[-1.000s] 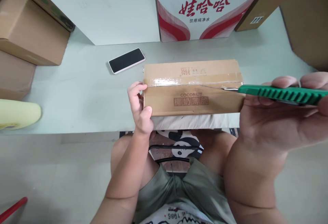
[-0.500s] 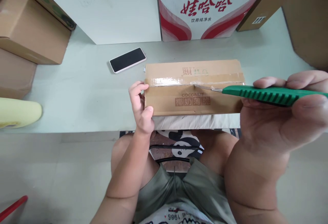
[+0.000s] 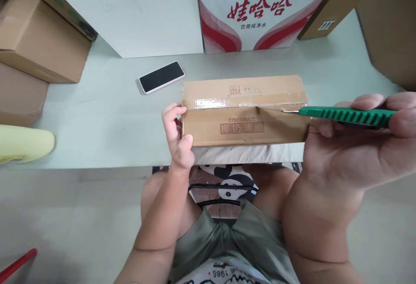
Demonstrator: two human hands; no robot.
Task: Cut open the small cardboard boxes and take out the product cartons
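A small brown cardboard box [image 3: 243,97], taped shut along its top seam, lies at the near edge of the pale table [image 3: 107,115]. My left hand [image 3: 177,138] clasps the box's left end, thumb on the front face and fingers curled round the side. My right hand [image 3: 354,154] is closed round a green utility knife [image 3: 346,115]. Its thin blade lies flat in the taped seam on the right half of the box, with the tip near the middle.
A phone [image 3: 161,76] lies face up behind the box on the left. A white and red carton [image 3: 260,11] and a plain white box [image 3: 130,11] stand at the back. Brown cartons [image 3: 39,37] crowd the left, and others [image 3: 386,24] the right. A pale yellow object [image 3: 26,144] sits at the left edge.
The knife pushed left along the seam toward the middle of the box, then drew back to the right. My left hand stayed on the box's left end.
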